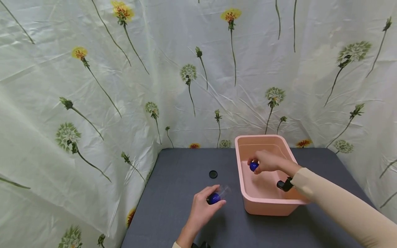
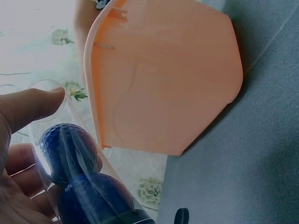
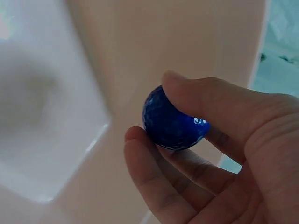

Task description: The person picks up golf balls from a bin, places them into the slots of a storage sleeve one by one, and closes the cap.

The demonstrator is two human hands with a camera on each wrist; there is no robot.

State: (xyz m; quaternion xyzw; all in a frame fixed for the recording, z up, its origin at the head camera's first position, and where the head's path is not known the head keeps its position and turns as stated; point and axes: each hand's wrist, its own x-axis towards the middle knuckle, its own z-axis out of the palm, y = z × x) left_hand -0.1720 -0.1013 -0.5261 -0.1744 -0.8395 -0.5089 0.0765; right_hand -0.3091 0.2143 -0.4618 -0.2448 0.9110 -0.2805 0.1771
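Here I am, both hands busy! My right hand (image 1: 270, 161) is reaching over the pink bin (image 1: 268, 208), thumb and fingers pinching a dimpled blue ball (image 1: 254, 166); white marks show on its side. It sits within the bin's opening, but how high above the floor, I can't tell.

Over to my left hand (image 1: 201, 210): thumb on one side, fingers on the other, gripping a clear tube (image 2: 70, 115), held tilted above the dark table (image 1: 180, 172), to the left of the bin. Inside it, two blue balls (image 2: 67, 151) touch, end to end!

A black disc (image 1: 213, 174) lies flat on the table, just beyond my left hand. Behind everything hangs a pale, dandelion-printed sheet (image 1: 173, 44), and a beige sleeve (image 1: 341, 203) covers my right arm.
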